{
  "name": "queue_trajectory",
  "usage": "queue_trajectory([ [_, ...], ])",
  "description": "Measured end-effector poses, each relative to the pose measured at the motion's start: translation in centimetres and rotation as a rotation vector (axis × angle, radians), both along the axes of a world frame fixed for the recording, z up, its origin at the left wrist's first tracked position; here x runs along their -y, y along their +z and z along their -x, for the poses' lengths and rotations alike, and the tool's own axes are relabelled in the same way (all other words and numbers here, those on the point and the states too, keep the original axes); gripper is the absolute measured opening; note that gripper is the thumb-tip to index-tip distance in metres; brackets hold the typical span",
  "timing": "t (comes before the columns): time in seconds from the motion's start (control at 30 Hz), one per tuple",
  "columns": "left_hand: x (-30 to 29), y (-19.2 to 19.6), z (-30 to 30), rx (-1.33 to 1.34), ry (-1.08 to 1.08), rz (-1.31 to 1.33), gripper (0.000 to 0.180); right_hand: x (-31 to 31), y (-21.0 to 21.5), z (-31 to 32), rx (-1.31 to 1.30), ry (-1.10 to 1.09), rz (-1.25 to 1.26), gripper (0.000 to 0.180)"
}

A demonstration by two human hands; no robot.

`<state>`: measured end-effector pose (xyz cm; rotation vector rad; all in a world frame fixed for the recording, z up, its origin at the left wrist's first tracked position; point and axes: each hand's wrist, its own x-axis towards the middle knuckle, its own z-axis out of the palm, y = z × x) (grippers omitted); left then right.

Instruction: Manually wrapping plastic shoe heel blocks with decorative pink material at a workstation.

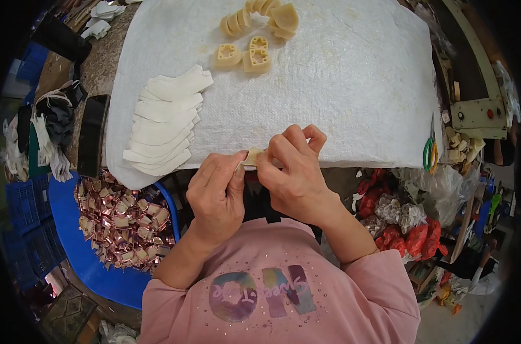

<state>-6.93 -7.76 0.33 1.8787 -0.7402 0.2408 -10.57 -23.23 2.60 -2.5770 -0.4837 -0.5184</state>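
Note:
At the near edge of the white-covered table, my left hand [219,186] and my right hand [292,169] meet around a small cream block [253,155]. Fingers of both hands are closed on it, and most of it is hidden; a whitish edge shows along its near side. Left of my hands lies a fanned stack of white cut pieces [164,123]. Farther off stand three cream blocks with star-shaped hollows [229,54], and behind them a curved row of similar cream blocks [274,17].
Below left, a blue basin [100,281] holds a heap of shiny pinkish pieces [126,221]. A dark phone [93,136] lies by the table's left side. Scissors with green and orange handles [430,152] rest at the right edge, above red and clear plastic bags [409,229].

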Motion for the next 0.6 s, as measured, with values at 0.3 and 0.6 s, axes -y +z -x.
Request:
queue_trajectory([
  [0.3,-0.7,-0.3,0.1,-0.481,-0.127,0.276,0.02,1.1,-2.2,-0.3,-0.023,0.028,-0.442,0.028],
  [0.6,-0.4,-1.0,-0.7,-0.13,-0.146,0.175,0.014,0.9,-1.9,0.1,-0.149,0.159,-0.664,0.035],
])
